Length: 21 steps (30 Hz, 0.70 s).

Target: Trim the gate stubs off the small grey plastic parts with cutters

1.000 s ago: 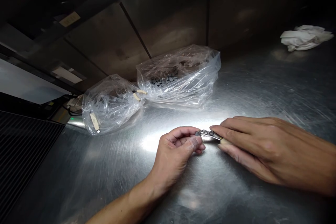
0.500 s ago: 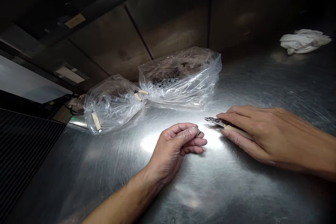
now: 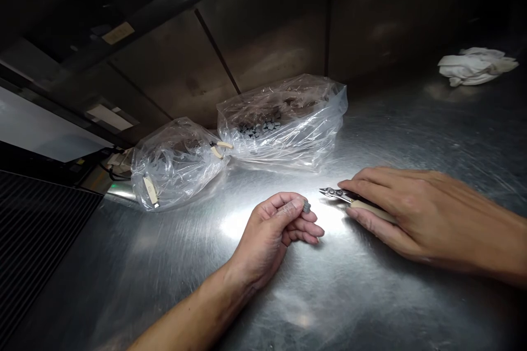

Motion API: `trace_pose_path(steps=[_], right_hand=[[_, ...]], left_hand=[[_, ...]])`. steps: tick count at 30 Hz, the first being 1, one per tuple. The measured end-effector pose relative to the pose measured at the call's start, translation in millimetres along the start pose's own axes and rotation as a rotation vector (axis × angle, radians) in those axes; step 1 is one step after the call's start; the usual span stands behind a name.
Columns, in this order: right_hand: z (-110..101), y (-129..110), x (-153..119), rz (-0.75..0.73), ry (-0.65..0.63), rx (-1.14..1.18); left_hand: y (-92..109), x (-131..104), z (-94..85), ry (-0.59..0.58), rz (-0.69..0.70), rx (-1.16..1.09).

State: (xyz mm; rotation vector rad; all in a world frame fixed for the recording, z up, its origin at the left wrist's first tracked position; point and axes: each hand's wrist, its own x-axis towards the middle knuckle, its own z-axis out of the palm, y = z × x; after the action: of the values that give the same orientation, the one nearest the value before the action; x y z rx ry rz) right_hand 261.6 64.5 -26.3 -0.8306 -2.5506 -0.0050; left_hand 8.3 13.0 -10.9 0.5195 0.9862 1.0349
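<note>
Between thumb and forefinger, my left hand [image 3: 274, 225] pinches a small grey part [image 3: 307, 207]; its other fingers curl loosely beneath. My right hand [image 3: 411, 214] is wrapped round cream-handled side cutters [image 3: 349, 200], their metal jaws pointing left. A short gap separates the jaw tips from the grey part. Behind my hands lies a clear plastic bag [image 3: 325, 131] with several small grey pieces [image 3: 259, 129] inside.
A second clear plastic bag [image 3: 181, 170] lies to the left, with another cream-handled cutter [image 3: 221, 148] and a cream utility knife [image 3: 151, 191] on it. A crumpled white cloth [image 3: 475, 67] rests at the far right of the metal table [image 3: 313, 301].
The grey part has turned in my left fingers and shows more of its side. The cutters have rolled slightly, showing their jaws from another angle, and shifted a little down.
</note>
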Motion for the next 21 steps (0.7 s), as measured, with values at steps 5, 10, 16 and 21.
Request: trace_pose_path(steps=[5,10,16,21], right_hand=[[0,-4,1,-0.018,0.029,-0.013],[0,-3,1,-0.028,0.012,-0.012],[7,-2,-2,0.005,-0.018,0.01],[13,-4,5,0.128,-0.124,0.089]], left_hand=[[-1,2,-2.0,-0.003,0.005,-0.02],[-2,3,-2.4,-0.005,0.007,-0.017],[-3,3,-3.4,0.039,0.015,0.035],[-12,5,-1.8,0.109,0.061,0.227]])
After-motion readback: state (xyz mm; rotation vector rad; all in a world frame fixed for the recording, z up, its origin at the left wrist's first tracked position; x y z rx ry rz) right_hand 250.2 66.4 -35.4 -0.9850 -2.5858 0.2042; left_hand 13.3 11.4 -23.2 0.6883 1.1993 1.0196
